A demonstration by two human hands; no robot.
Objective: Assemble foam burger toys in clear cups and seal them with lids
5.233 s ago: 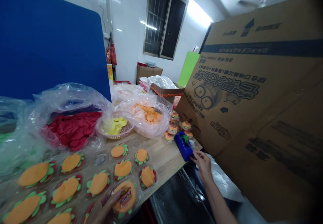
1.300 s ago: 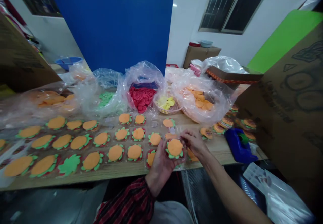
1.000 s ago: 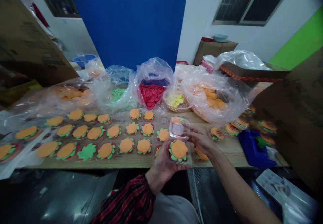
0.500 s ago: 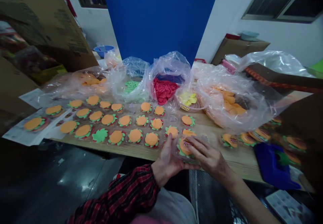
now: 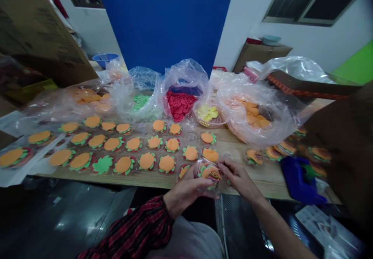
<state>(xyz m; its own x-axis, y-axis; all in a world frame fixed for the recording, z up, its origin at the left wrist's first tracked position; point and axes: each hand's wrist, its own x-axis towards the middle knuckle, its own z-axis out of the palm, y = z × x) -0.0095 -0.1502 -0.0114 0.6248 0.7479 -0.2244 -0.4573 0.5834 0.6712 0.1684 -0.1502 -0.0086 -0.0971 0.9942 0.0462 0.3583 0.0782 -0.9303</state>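
Observation:
My left hand point(image 5: 184, 192) grips a clear plastic case point(image 5: 207, 170) from below and the left, its thumb over the front. Inside the case is a toy burger with an orange bun and green leaf edge, and a small printed burger label point(image 5: 215, 176) shows on the front. My right hand point(image 5: 239, 179) pinches at the case's upper right edge with thumb and forefinger. Rows of similar cases with orange buns point(image 5: 167, 163) lie on the wooden table point(image 5: 131, 178). One of them shows a green leaf piece point(image 5: 102, 165) on top.
Behind stand plastic bags of green pieces point(image 5: 141, 102), red pieces point(image 5: 180, 104) and orange pieces point(image 5: 253, 113). A basket point(image 5: 220, 119) holds yellow pieces. To the right are more burger cases point(image 5: 255, 157) and a blue tape dispenser point(image 5: 300, 183). Cardboard boxes point(image 5: 43, 29) flank the table.
The view has shifted to the right. My left thumb now lies over the case's front, and the case is tilted more upright. My right hand has moved from its top to its right edge.

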